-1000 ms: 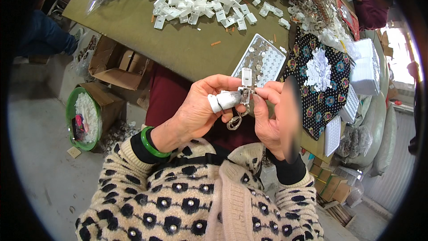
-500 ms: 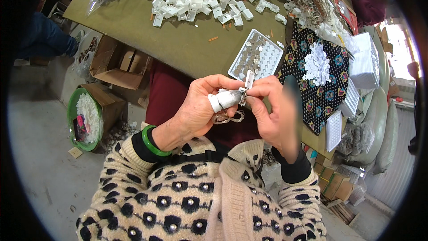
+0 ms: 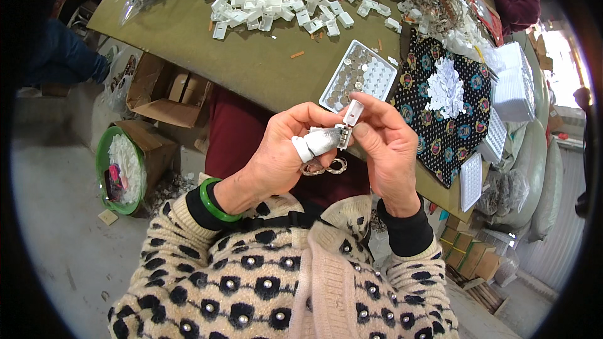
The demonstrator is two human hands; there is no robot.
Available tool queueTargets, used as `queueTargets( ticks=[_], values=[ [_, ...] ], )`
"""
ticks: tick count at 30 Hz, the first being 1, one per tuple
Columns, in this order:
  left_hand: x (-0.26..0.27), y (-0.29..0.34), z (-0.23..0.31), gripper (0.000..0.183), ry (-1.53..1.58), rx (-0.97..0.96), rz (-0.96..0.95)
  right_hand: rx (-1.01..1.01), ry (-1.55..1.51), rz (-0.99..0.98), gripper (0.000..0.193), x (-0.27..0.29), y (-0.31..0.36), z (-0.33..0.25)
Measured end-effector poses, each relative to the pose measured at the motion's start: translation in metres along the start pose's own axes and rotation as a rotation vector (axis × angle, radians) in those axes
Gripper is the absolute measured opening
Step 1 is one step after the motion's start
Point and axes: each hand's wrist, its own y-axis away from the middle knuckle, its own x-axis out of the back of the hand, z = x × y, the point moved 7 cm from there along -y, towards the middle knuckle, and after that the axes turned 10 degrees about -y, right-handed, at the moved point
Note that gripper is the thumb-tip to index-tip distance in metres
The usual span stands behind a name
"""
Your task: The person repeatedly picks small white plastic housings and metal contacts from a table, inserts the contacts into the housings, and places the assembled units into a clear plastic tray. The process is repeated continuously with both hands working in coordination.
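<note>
Here, both hands (image 3: 273, 147) pinch a white hinged piece (image 3: 353, 113), any lettering too small to read.

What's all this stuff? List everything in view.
Table: one, olive, upper middle
Casings: many, white, heaped on its far side
Strips: several, orange-brown, on table
Slotted tray: one, white, on table
Discs: many, grey, in that tray
Patterned cloth: one, mostly black, table's right
Slips: many, white, on cloth
Stacked trays: many, white, right
Sacks: several, pale green, far right
Cardboard boxes: several, brown, left and lower right
Basin: one, green, lower left
Other people: at least two, maroon and blue clothing, upper corners
Plastic piece: one, white, centre, held
Metal loops: several, silvery, beneath it
Bangle: one, green, left wrist
Left hand: one, a digit wrapped white, centre
Right hand: one, bare, centre-right
</note>
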Motion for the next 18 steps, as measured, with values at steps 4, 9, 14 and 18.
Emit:
queueTargets(
  ticks=[4,9,14,18],
  values=[
    [0.003,0.0,-0.004,0.019,0.032,0.018,0.024,0.193,0.149,0.072,0.02,0.004,0.0,-0.009],
    [0.003,-0.002,-0.004,0.021,-0.015,-0.018,0.033,0.249,0.261,0.093,0.016,0.001,0.004,-0.014],
    [-0.001,0.0,-0.004,0.017,0.042,0.034,-0.022,0.371,0.386,0.077,0.01,-0.01,0.011,-0.021],
    [-0.003,0.0,-0.003,0.015,0.046,-0.083,0.026,0.698,0.635,0.026,0.014,-0.024,0.013,-0.029]
  ],
)
